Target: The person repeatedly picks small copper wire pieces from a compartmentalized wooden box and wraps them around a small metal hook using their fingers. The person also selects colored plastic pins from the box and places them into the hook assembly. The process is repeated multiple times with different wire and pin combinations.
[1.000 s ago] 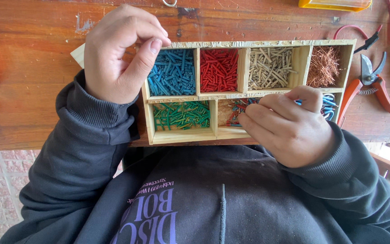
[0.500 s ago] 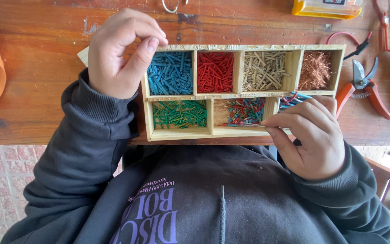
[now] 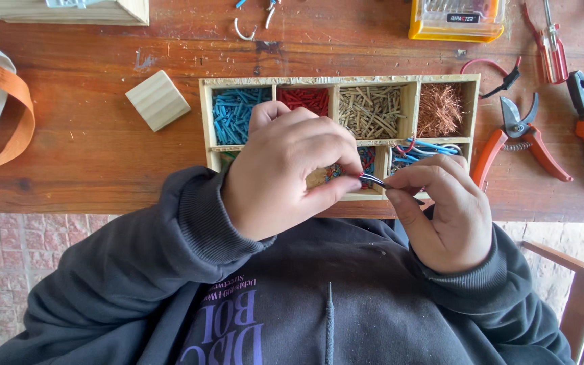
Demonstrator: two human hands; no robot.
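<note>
Fingers of both hands are meeting over the near edge of the tray: thumb and forefinger of the left hand (image 3: 292, 172) are pressing together on one end of a short, thin dark piece of insulated wire with a red tip (image 3: 373, 180), and the right hand (image 3: 441, 209) is pinching its other end the same way, remaining fingers curled in. The wire is sitting low in the middle of the frame, stretched between the two pinches, just above the tray's front wall.

Half a second ago the left hand was up at the tray's left corner and the right hand was over the lower right compartments; a second ago the right was dipping into the mixed pieces. Now the left has come across and both are sharing one piece, so a single wire appears picked out and in hand.

Beyond the knuckles, the shallow pale wooden compartment tray (image 3: 204, 115) is lying on the scuffed reddish wooden workbench (image 3: 89, 149). Back row, left to right: blue wire cuttings (image 3: 234, 111), red wire cuttings (image 3: 303, 98), tan cuttings (image 3: 372, 110), a tangle of bare copper strands (image 3: 439, 109). Longer blue, red and white wires (image 3: 424, 147) are showing in the lower right compartment.

Left of the tray, a small pale wooden block (image 3: 157, 100). Right of it, orange-handled cutters (image 3: 518, 138). Farther back, at the top edge, a yellow plastic case (image 3: 455, 19).
</note>
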